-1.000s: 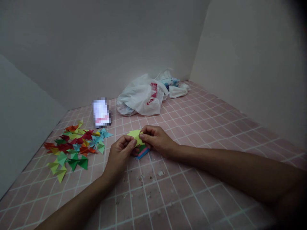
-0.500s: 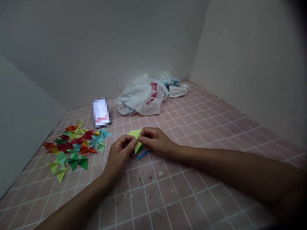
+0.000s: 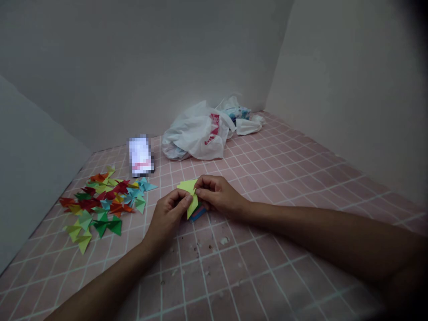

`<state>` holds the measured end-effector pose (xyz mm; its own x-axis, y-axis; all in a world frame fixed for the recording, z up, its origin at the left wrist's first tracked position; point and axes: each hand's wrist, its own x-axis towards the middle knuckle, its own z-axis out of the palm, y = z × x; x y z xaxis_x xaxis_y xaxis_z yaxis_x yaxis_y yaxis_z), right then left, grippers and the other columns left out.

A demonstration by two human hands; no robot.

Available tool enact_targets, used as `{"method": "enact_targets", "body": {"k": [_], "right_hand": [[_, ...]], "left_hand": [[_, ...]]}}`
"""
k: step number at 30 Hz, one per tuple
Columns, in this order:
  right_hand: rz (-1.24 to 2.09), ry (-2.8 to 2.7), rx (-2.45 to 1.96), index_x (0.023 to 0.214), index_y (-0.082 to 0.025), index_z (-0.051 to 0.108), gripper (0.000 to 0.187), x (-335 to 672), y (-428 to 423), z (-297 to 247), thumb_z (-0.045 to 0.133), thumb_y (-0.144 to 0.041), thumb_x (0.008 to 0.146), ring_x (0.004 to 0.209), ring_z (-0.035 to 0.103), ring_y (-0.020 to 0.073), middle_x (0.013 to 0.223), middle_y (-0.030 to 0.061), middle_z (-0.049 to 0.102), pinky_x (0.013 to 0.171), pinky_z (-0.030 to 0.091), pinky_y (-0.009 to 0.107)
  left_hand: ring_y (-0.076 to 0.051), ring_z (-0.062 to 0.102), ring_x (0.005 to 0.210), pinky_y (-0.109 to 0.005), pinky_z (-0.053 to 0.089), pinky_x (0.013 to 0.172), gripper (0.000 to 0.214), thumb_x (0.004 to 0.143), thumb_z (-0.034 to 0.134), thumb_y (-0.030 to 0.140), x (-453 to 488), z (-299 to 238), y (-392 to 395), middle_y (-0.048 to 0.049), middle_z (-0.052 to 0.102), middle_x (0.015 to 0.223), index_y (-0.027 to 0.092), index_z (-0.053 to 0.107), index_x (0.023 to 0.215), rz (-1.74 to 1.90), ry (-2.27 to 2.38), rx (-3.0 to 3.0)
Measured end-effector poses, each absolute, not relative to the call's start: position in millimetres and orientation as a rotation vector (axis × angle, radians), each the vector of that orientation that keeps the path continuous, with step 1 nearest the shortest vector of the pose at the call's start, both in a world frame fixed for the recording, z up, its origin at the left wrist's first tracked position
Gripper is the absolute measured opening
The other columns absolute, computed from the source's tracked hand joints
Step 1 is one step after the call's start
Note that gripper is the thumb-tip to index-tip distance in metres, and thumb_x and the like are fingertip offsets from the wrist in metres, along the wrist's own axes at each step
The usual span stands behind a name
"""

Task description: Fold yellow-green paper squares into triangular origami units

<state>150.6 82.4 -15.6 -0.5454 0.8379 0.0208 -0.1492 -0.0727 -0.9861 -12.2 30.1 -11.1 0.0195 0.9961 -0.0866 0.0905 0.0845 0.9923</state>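
Here we see a yellow-green paper, thin, matte and folded into a pointed shape with sharp creases, held just above the tiled floor. The left hand pinches its lower edge between thumb and forefinger, the other fingers curled in. The right hand pinches its upper right edge the same way, fingertips pressed together on the sheet. Under the hands, at 6 o'clock of the paper, lies a small stack of flat sheets; we make out only blue, green and red edges, the rest covered by the hands. At 9 o'clock of the hands a scatter of folded triangles in red, orange, green, yellow and light blue spreads over the floor, each small and sharp-cornered, some overlapping. At 12 o'clock slumps a white plastic bag, crinkled and glossy, with red print we cannot read. A smaller bag with blue contents sits at its 2 o'clock. At 11 o'clock stands a pixelated upright object, white with a pink band, which we cannot identify. The floor is pink square tile with pale grout, speckled with crumbs at 6 o'clock. The light is dim, and both forearms are cut off by the frame's edge
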Motion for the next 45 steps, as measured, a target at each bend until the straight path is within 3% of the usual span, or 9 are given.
{"method": "enact_targets", "body": {"k": [14, 30, 40, 45], "right_hand": [[1.642, -1.555, -0.759, 0.08, -0.018, 0.056, 0.008, 150.7, 85.2, -19.3, 0.062, -0.023, 0.079, 0.053, 0.045, 0.0089, 0.06, -0.0057, 0.051, 0.05, 0.034, 0.022], [1.559, -1.633, -0.761, 0.074, -0.018, 0.057, 0.006, 153.0, 83.5, -15.5, 0.058, -0.022, 0.079, 0.054, 0.044, 0.0099, 0.057, -0.0053, 0.05, 0.052, 0.034, 0.023], [1.591, -1.672, -0.744, 0.076, -0.017, 0.058, 0.016, 153.7, 83.4, -16.6, 0.055, -0.03, 0.086, 0.052, 0.047, 0.0096, 0.06, -0.003, 0.054, 0.05, 0.036, 0.022], [1.604, -1.706, -0.767, 0.072, -0.017, 0.055, 0.016, 152.4, 84.9, -18.0, 0.061, -0.027, 0.083, 0.049, 0.047, 0.0079, 0.058, -0.0041, 0.053, 0.046, 0.035, 0.02]], "left_hand": [[-0.011, 0.042, 0.057, -0.023, 0.033, 0.055, 0.024, 0.082, 0.066, 0.038, -11.3, -6.1, 29.8, 0.0033, 0.051, 0.062, 0.018, 0.059, 0.071, 1.064, 1.313, 1.216], [-0.013, 0.049, 0.067, -0.024, 0.038, 0.061, 0.022, 0.082, 0.066, 0.039, -13.0, -8.3, 32.3, 0.0005, 0.058, 0.074, 0.017, 0.064, 0.079, 1.058, 1.34, 1.342], [-0.013, 0.045, 0.06, -0.023, 0.033, 0.056, 0.021, 0.082, 0.065, 0.038, -14.6, -7.5, 30.5, 0.0017, 0.056, 0.067, 0.018, 0.064, 0.074, 1.031, 1.35, 1.314], [-0.013, 0.047, 0.061, -0.024, 0.034, 0.057, 0.022, 0.083, 0.065, 0.038, -15.0, -8.6, 29.7, 0.001, 0.057, 0.068, 0.018, 0.064, 0.074, 0.997, 1.334, 1.344]]}}
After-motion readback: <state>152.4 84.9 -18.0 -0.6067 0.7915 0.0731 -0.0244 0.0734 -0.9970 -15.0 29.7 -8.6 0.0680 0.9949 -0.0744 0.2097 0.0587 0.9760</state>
